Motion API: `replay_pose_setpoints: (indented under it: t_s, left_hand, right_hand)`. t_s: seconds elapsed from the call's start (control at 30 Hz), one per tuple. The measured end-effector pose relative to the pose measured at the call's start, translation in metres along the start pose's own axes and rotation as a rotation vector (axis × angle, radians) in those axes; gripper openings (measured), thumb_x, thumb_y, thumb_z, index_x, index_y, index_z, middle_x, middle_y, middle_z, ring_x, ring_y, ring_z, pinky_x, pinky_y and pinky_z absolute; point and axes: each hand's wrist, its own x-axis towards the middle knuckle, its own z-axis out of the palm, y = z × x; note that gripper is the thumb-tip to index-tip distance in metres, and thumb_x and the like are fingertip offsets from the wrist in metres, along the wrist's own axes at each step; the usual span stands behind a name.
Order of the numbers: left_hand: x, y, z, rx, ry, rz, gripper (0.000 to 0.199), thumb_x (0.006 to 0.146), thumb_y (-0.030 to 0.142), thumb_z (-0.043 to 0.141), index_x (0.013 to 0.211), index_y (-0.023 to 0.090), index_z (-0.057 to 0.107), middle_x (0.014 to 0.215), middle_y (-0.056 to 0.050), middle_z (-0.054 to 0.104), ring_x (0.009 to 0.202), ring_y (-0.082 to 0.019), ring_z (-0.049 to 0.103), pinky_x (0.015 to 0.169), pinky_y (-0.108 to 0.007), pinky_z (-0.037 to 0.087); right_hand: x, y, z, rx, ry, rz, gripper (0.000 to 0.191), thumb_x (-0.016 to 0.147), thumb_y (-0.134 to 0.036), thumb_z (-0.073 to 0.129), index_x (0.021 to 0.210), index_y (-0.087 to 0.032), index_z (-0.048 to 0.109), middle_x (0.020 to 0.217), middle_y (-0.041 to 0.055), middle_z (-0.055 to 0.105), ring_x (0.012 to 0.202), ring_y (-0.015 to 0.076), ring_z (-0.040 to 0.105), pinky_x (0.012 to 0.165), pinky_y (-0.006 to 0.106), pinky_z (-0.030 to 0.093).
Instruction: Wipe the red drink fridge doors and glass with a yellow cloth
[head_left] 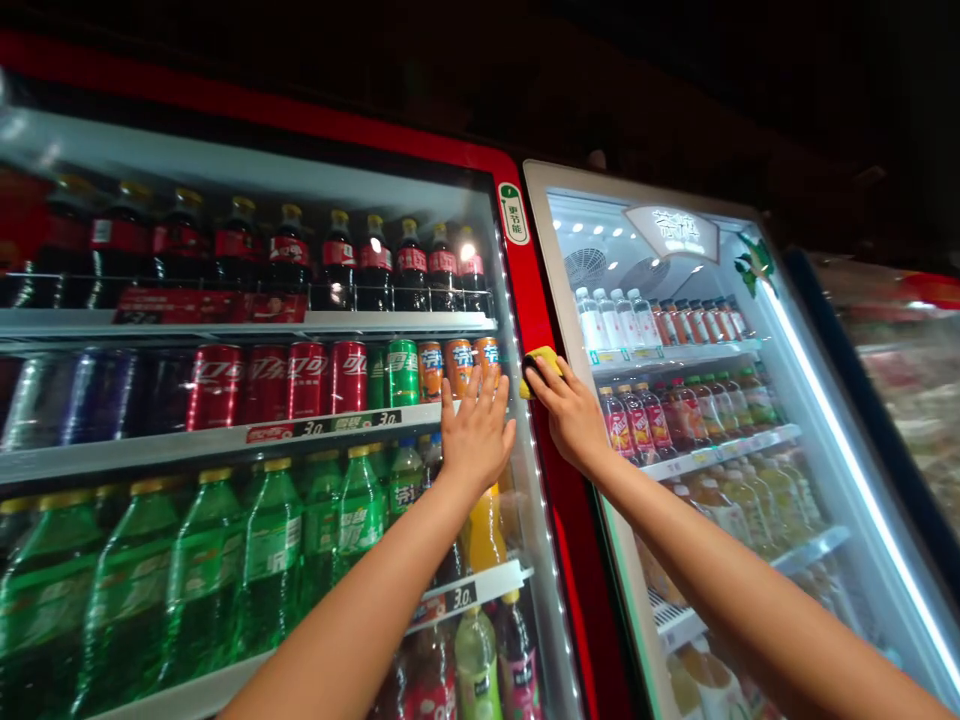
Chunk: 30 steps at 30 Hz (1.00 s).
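My left hand (477,432) lies flat with fingers spread on the glass door (420,190) of the red-framed drinks fridge, in front of the can shelf. It holds nothing. In my right hand (576,415) is a yellow cloth (528,384) with a dark patch, pressed against the red door frame (534,310) at the door's right side. My right fingers bend over the cloth and hide part of it. Behind the glass, near my left hand, stand orange cans (459,365) and a green can (403,372).
To the right stands a white-framed fridge (541,195) with shelves of bottles. Cola bottles (289,245) fill the red fridge's upper shelf, red cans (306,376) the middle one, large green bottles (202,550) the one below. A blurred display (892,370) is at the far right.
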Motion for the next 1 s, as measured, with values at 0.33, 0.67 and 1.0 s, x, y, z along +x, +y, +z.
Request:
replay_pose_setpoints:
  t_s: [0.33,0.67,1.0]
  left_hand:
    - [0.053,0.031,0.010,0.068,-0.004,-0.054,0.062,0.100,0.041,0.041,0.159,0.023,0.031,0.168,-0.005,0.024,0.158,-0.028,0.012,0.126,-0.064,-0.001]
    - [0.074,0.048,0.018,0.068,0.005,-0.093,0.064,0.100,0.041,0.040,0.159,0.020,0.028,0.168,-0.006,0.025,0.157,-0.029,0.016,0.126,-0.062,0.002]
    - [0.051,0.072,0.016,0.038,0.019,-0.031,0.081,0.097,0.032,0.049,0.163,0.014,0.005,0.170,-0.012,0.013,0.158,-0.027,0.008,0.128,-0.053,0.007]
  right_hand:
    - [0.114,0.052,-0.004,0.103,0.012,-0.034,0.060,0.097,-0.005,0.035,0.148,-0.029,0.052,0.160,-0.0014,0.042,0.152,0.0267,0.031,0.120,0.049,0.039]
    - [0.133,0.078,-0.004,0.256,0.067,-0.012,0.053,0.095,-0.012,0.038,0.140,-0.030,0.059,0.149,-0.0060,0.057,0.135,0.0235,0.053,0.113,0.045,0.044]
    - [0.043,0.080,-0.008,0.401,0.068,-0.020,0.046,0.089,-0.013,0.047,0.127,-0.028,0.070,0.138,0.0028,0.065,0.128,0.0251,0.057,0.110,0.045,0.046]
